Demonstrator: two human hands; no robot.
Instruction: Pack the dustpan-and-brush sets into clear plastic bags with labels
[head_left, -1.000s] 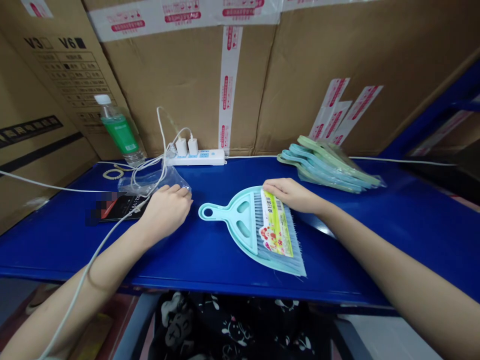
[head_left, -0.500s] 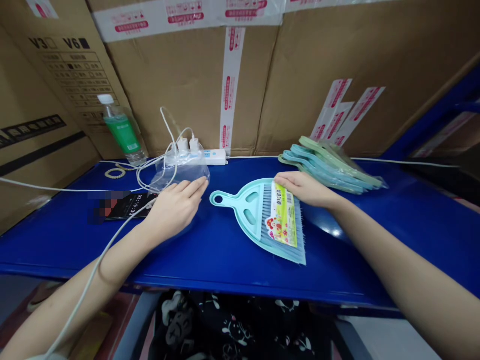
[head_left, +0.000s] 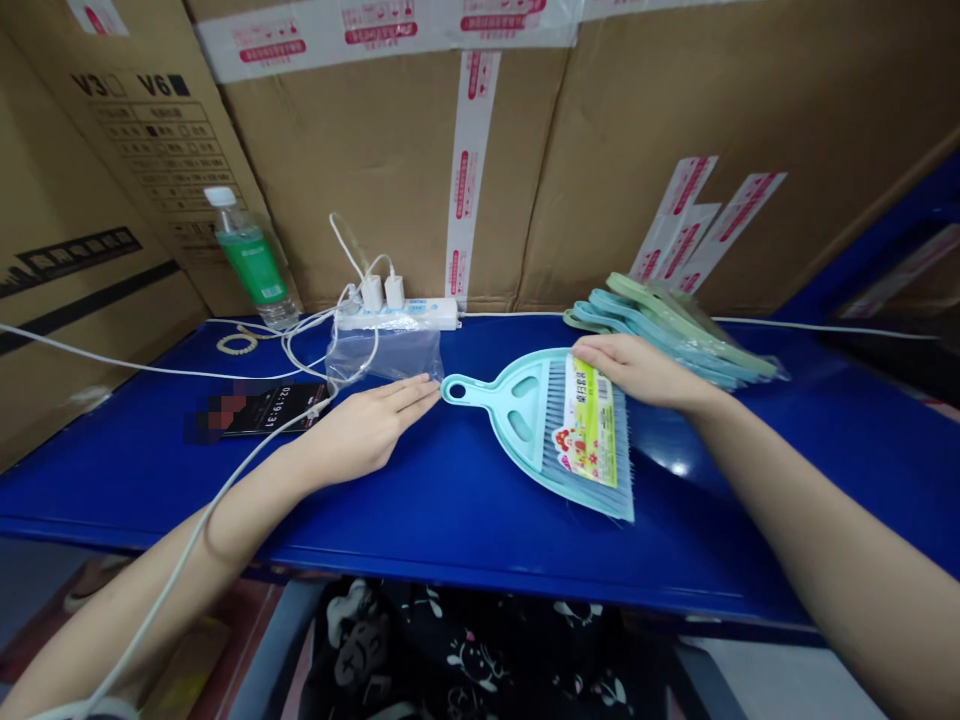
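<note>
dustpan (head_left: pixel 529 415) lay unbagged; left hand (head_left: pixel 367 437) flat-fingered, touching the bag (head_left: pixel 386 352); right hand (head_left: pixel 637 370) rested on the dustpan, grip unclear.

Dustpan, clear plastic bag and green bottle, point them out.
dustpan (head_left: pixel 504 398), head view, pale blue pan beside the handle
clear plastic bag (head_left: pixel 405 352), head view, middle of the bag
green bottle (head_left: pixel 255 268), head view, green label

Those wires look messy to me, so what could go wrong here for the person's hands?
The white cable draped over the left forearm could snag as the left hand moves, tugging the phone. Charger wires loop across the clear bag beside that hand, so dragging it might pull the power strip along.
</note>
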